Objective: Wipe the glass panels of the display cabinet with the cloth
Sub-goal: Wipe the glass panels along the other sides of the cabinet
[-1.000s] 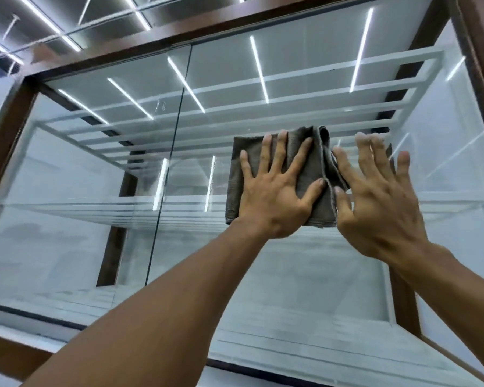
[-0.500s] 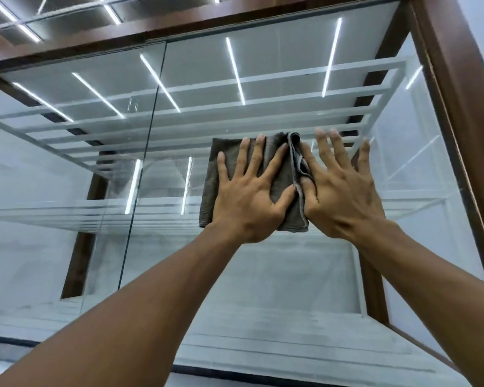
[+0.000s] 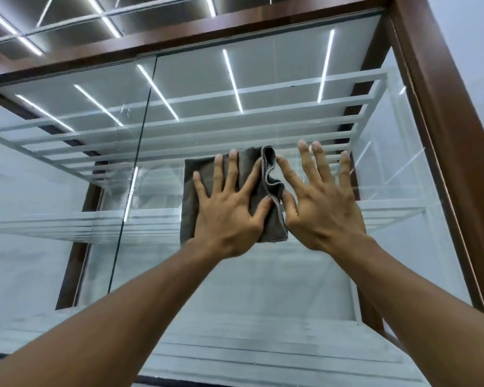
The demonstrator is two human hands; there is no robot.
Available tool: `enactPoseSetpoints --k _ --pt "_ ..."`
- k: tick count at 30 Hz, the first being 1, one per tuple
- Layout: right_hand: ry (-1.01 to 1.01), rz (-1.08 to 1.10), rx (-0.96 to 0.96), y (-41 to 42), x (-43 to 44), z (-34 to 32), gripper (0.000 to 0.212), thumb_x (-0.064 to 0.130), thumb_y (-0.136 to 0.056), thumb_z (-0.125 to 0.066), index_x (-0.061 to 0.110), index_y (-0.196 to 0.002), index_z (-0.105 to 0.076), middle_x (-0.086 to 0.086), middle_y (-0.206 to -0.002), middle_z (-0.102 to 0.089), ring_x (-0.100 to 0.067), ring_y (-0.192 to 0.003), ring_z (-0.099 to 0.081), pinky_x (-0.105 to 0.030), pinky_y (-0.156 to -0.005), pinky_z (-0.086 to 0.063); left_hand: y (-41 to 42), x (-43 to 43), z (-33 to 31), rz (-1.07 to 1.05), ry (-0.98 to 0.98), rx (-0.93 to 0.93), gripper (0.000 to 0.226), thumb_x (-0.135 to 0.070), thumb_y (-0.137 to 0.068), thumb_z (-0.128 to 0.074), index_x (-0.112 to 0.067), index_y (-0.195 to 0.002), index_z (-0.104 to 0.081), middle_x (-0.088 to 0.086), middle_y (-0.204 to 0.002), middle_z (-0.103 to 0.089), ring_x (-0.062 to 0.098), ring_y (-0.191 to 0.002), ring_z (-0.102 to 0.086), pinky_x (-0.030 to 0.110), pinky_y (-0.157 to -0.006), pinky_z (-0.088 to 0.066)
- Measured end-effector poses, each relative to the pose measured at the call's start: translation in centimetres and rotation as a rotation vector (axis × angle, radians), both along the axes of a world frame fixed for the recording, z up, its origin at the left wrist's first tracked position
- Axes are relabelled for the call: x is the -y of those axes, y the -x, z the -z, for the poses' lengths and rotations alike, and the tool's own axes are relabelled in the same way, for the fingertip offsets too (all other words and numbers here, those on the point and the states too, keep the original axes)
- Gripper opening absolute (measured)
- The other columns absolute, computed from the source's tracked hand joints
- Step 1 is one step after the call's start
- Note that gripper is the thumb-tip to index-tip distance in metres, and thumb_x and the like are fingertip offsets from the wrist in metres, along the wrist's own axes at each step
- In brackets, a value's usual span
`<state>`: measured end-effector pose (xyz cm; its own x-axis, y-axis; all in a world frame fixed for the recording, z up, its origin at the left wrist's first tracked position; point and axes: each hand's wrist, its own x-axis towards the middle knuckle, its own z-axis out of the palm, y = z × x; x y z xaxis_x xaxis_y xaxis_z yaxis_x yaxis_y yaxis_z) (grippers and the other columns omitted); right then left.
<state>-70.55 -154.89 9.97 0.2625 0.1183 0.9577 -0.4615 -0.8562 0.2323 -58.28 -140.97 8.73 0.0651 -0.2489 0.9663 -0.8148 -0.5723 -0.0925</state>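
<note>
Left hand [image 3: 229, 216]: fingers flat, pressing folded grey cloth [image 3: 189, 191].
Right hand [image 3: 322, 208]: flat, empty — 3 o'clock.
Change: cloth barely moved — wiping paused.

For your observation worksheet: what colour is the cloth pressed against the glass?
The cloth is dark grey-brown, plain and unpatterned; the head view shows it best.

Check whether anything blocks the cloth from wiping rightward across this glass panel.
Only the right hand, spread flat on the glass panel beside the bunched right edge of the cloth. The left hand presses the cloth directly.
</note>
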Motion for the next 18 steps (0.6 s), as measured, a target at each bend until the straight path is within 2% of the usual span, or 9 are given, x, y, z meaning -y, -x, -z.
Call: enactPoseSetpoints --k 5,8,12,15,18 --pt "-0.013 -0.023 -0.004 0.0 0.0 0.1 0.069 0.053 -0.097 -0.005 0.04 -0.164 0.002 -0.007 -0.173 0.014 -0.026 -0.16 0.016 -0.062 -0.125 0.014 -1.4 -1.4 -4.3 0.001 0.047 -0.003 0.081 -0.078 -0.089 -0.009 -0.05 -0.163 0.006 -0.006 -0.175 0.015 0.015 -0.16 0.021 0.06 -0.126 0.016" --pt "-0.007 -0.02 0.002 0.1 0.0 0.1 0.07 0.051 -0.097 -0.01 0.038 -0.165 -0.002 -0.007 -0.174 0.01 -0.027 -0.161 0.013 -0.064 -0.125 0.011 -1.0 -0.8 -1.9 -0.006 0.066 -0.01 0.078 -0.075 -0.092 -0.008 -0.049 -0.163 0.011 -0.005 -0.174 0.021 0.016 -0.158 0.025 0.059 -0.125 0.019" --pt "-0.015 -0.024 -0.017 0.3 -0.2 0.0 0.077 0.049 -0.089 -0.01 0.038 -0.165 -0.002 -0.008 -0.174 0.011 -0.027 -0.161 0.013 -0.063 -0.125 0.011 -0.7 -0.9 -0.4 -0.037 -0.047 0.048 0.075 -0.076 -0.09 -0.005 -0.053 -0.157 0.02 -0.007 -0.172 0.026 0.015 -0.156 0.031 0.06 -0.124 0.02" --pt "-0.057 -0.034 -0.006 0.3 -0.8 0.0 0.076 0.052 -0.09 -0.011 0.038 -0.165 -0.008 -0.007 -0.174 0.009 -0.025 -0.161 0.012 -0.065 -0.125 0.01 -1.5 -2.3 -1.8 -0.007 -0.078 0.073 0.075 -0.078 -0.091 -0.007 -0.053 -0.156 0.018 -0.01 -0.171 0.024 0.011 -0.157 0.029 0.058 -0.125 0.017" --pt "-0.137 -0.041 -0.002 -0.5 -2.3 -0.8 0.074 0.054 -0.093 -0.017 0.036 -0.164 -0.006 -0.01 -0.173 0.013 -0.025 -0.16 0.017 -0.067 -0.122 0.016 -2.6 -3.4 -1.0 -0.015 -0.009 0.033 0.075 -0.076 -0.092 -0.008 -0.05 -0.159 0.015 -0.012 -0.172 0.023 0.009 -0.156 0.029 0.055 -0.126 0.017"
